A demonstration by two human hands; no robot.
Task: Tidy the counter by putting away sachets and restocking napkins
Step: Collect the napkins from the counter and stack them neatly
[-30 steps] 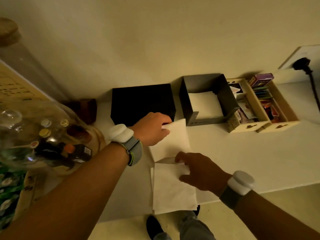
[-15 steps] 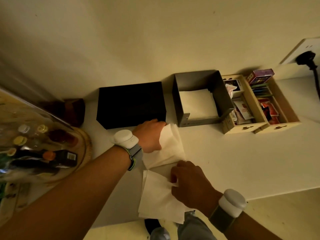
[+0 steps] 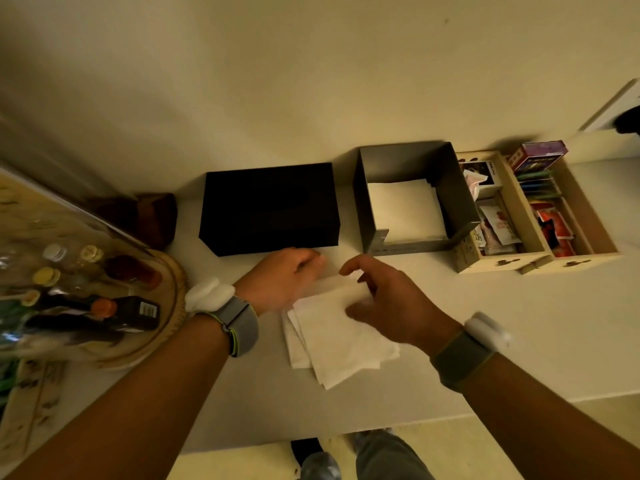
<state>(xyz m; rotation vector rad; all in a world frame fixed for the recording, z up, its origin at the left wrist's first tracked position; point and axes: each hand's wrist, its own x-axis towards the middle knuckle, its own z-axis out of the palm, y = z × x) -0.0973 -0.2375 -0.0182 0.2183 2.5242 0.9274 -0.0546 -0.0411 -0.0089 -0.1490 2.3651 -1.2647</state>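
A small stack of white napkins [image 3: 341,344] lies on the white counter [image 3: 519,341] in front of me. My left hand [image 3: 287,280] rests on its upper left corner. My right hand [image 3: 388,299] grips the stack's upper edge, which is curled up between fingers and thumb. Behind them stands a grey open napkin holder [image 3: 460,188] with white napkins [image 3: 405,209] lying flat inside. To its right a wooden organiser [image 3: 540,265] holds several coloured sachets [image 3: 498,223] in compartments.
A black box [image 3: 270,209] stands against the wall left of the holder. A round tray with bottles [image 3: 86,306] under a clear cover sits at the left. A purple carton [image 3: 540,155] leans at the organiser's back. A wall socket [image 3: 620,112] is at far right.
The two separate napkins have been brought together into one stack. My right hand moved up from the lower napkin to the stack's top edge, and my left hand shifted slightly.
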